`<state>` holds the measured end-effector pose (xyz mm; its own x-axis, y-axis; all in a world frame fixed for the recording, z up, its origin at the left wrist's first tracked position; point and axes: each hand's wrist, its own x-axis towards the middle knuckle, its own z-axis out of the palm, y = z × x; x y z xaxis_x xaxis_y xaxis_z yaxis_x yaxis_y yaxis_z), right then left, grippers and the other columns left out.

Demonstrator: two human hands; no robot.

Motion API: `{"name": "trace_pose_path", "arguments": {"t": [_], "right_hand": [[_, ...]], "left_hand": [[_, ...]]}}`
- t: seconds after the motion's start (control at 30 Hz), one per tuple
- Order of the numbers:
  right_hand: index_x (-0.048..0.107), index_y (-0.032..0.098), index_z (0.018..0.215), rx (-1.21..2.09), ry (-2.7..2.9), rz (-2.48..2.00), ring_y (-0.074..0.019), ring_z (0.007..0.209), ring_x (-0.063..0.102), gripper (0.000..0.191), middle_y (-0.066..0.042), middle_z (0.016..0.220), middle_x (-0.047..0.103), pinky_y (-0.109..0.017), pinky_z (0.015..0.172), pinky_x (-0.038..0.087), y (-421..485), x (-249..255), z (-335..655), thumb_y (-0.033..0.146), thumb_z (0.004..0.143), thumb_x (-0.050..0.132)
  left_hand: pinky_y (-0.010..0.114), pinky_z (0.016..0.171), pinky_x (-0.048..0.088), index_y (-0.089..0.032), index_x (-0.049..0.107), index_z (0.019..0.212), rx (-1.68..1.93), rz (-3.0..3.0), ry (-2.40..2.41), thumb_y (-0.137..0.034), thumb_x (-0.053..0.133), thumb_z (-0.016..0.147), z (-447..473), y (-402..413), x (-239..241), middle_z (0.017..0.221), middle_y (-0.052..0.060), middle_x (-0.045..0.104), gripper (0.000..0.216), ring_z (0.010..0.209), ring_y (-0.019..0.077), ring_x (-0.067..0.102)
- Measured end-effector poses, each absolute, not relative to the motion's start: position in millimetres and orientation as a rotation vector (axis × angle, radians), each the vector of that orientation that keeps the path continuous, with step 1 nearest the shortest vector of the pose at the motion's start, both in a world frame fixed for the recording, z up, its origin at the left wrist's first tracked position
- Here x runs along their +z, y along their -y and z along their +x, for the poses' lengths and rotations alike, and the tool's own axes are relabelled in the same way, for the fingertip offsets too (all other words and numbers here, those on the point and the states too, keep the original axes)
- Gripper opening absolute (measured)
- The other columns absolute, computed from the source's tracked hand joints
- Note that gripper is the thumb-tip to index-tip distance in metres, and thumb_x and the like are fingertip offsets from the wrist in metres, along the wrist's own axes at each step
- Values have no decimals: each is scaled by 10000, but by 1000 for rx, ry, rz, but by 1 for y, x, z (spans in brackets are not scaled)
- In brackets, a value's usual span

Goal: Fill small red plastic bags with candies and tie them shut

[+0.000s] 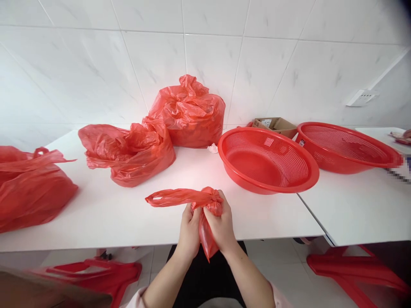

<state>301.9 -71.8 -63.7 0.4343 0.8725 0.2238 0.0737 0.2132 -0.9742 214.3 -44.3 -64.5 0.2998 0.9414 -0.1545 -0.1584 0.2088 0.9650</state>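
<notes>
A small knotted red plastic bag (183, 197) is gripped by both hands at the near edge of the white table (105, 214). My left hand (189, 231) is closed around its lower part. My right hand (221, 224) is closed around the knot at the top. The bag's handles stick out to the left and its tail hangs down between my wrists.
Three fuller red bags lie on the table: one at the far left (28, 188), one in the middle (131, 152), one against the tiled wall (189, 113). Two red colander basins (268, 160) (345, 147) and a cardboard box (276, 125) sit to the right. Red stools stand below.
</notes>
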Motion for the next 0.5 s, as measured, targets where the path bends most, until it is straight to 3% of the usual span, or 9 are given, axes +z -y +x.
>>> {"name": "trace_pose_path", "arguments": {"t": [0.07,0.13,0.2,0.3,0.4,0.5], "right_hand": [[461,227,796,609,1049,-1303,-146,666,515,87,27,731,518,-274,636,458,71,-58,313,220,832,540],[460,225,775,520,1101,-1414,-149,654,502,112,29,707,525,-277,625,439,71,-52,324,238,812,565],[439,227,738,476,1148,-1524,-151,635,478,164,31,676,529,-273,599,411,72,-48,330,265,791,589],[395,229,687,407,1262,-1610,-163,632,453,229,28,643,530,-283,593,386,71,-47,329,295,774,596],[415,226,679,376,1387,-1628,-181,656,464,217,17,642,521,-318,622,406,70,-45,317,298,771,598],[539,222,866,602,1446,-1472,-193,737,551,126,-7,795,605,-342,670,479,73,-36,300,327,832,601]], "left_hand": [[360,924,520,-194,611,1139,938,1138,-907,-407,599,877,207,41,-55,1223,100,672,338,1146,256,627],[370,1063,440,-271,529,1332,943,1274,-837,-375,645,870,196,37,-41,1454,67,521,488,1336,245,487],[370,1118,393,-340,505,1377,940,1444,-770,-371,639,888,185,34,-22,1534,21,425,507,1410,234,393],[353,1056,462,-312,674,1198,916,1685,-765,-400,543,946,174,29,6,1420,39,535,297,1302,241,519],[326,881,567,-253,738,1012,947,1786,-794,-424,497,962,171,23,36,1123,56,692,300,1001,210,683],[264,748,587,-224,734,919,946,1847,-821,-410,510,955,159,16,68,928,30,727,293,881,182,698]]}}
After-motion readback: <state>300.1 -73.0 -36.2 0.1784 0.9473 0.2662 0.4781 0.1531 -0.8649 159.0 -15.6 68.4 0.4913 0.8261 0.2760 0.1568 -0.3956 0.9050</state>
